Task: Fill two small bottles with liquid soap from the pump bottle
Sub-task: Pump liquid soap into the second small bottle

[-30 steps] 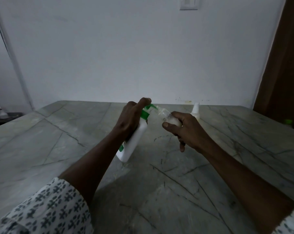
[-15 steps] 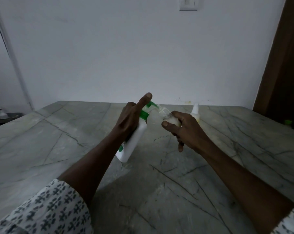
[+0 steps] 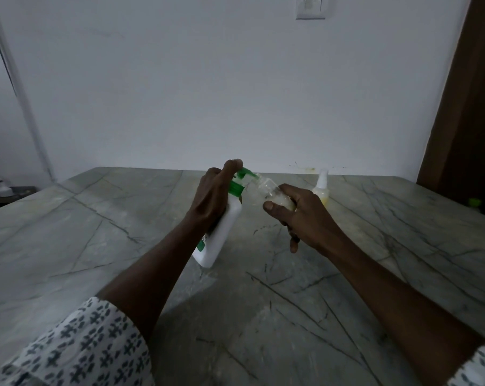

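1. While my left grip (image 3: 210, 201) is wrapped round the neck of the white pump bottle (image 3: 224, 229), its forefinger lies on top of the green pump head (image 3: 242, 175). The bottle leans toward my right, and its lower edge seems to rest on the grey stone worktop (image 3: 96, 246).
2. My right grip (image 3: 299, 215) holds the small clear bottle (image 3: 271, 195), with thumb and fingers curled round its body. It is tipped so that its open mouth meets the pump's spout, above the worktop and between my two hands.
3. Pale liquid shows inside the small clear bottle near my thumb, so I judge this filling to be under way. My fingers cover much of the body, so I cannot say how full it is.
4. Just behind my right grip, toward the far edge of the worktop, the second small bottle (image 3: 321, 190) stands upright. It has a white top on and yellowish liquid in its lower part, and I take it for the finished one.
5. By that reading, one bottle is done and the other is partly done.
6. What I think is left:
   - more strokes of the pump until the level is high enough
   - closing the small clear bottle, though I see no loose cap for it anywhere
   - standing it beside the second small bottle
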`<action>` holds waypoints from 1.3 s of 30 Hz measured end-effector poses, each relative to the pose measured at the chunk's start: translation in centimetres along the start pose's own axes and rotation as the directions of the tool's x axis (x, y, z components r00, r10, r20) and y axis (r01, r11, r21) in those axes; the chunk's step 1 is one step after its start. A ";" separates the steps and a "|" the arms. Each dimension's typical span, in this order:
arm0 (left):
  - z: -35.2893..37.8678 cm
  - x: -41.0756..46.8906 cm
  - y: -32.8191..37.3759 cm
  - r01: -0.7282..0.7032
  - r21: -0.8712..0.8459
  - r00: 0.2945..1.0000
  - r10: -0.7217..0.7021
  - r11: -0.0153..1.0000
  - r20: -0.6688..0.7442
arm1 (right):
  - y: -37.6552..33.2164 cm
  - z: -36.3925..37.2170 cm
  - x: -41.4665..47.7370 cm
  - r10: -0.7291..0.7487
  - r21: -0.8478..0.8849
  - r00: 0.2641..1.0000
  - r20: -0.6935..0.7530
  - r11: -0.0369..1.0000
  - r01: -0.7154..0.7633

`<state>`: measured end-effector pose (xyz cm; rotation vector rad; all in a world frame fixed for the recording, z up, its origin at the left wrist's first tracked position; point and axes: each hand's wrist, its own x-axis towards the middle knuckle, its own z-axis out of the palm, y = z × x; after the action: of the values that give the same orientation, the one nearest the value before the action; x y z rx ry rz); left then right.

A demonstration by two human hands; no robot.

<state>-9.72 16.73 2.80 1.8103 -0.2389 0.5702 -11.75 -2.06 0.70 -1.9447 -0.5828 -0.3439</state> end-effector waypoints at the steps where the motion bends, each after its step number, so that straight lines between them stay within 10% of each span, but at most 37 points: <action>1: 0.0 0.1 0.0 0.015 -0.006 1.000 -0.015 1.000 0.008 | -0.1 -0.1 0.1 -0.002 0.005 1.000 -0.007 1.000 0.002; 16: 0.1 0.1 0.0 -0.006 0.007 1.000 0.006 1.000 -0.008 | 0.1 0.0 -0.1 0.013 -0.018 1.000 0.006 1.000 -0.013; 33: -2.0 0.3 1.1 0.050 -0.405 0.977 0.039 0.913 0.208 | -3.4 0.2 0.4 -0.078 -0.133 0.996 -0.036 0.988 0.073; 39: -3.6 -0.9 0.9 -0.076 -0.247 0.971 0.127 0.966 0.200 | -4.5 0.3 0.6 -0.099 -0.206 0.995 -0.018 0.974 0.093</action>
<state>-11.78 19.71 3.87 1.6307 -0.5292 0.3976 -13.65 -0.03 4.33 -2.1093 -0.6452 -0.5092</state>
